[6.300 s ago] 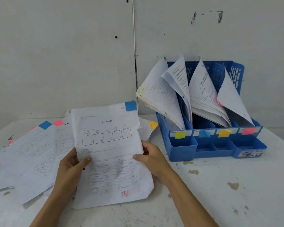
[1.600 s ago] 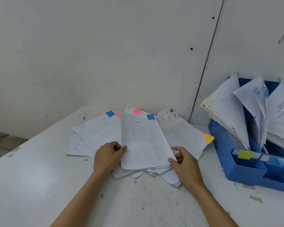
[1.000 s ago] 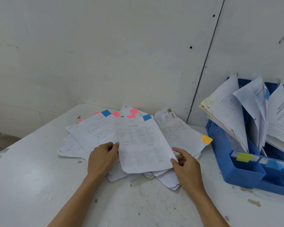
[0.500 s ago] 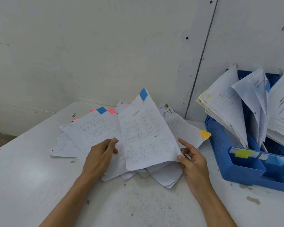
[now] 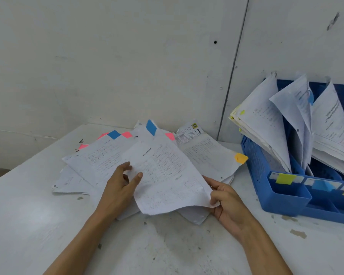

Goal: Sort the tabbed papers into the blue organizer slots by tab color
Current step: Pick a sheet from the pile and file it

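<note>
On a scuffed white table (image 5: 48,225) set against a pale wall, a person's right hand (image 5: 226,203) pinches the lower right corner of a white printed sheet with a blue tab (image 5: 167,175), thumb on top and fingers curled beneath. The sheet is raised at that corner and lies tilted across a loose pile of white tabbed papers (image 5: 95,161); its blue tab points toward the wall. The left hand (image 5: 121,187) rests on the pile at the sheet's left edge, fingers loosely spread and gripping nothing, the thumb touching the paper. Pink and blue tabs show along the pile's far edge, and 1 sheet with an orange-yellow tab (image 5: 207,155) reaches toward the right. Just beside the pile, at the right, stands the blue plastic organizer (image 5: 286,199), already holding leaning bundles of paper. Its front carries colour labels: yellow, blue and orange are visible, and the rest runs out of frame.
</note>
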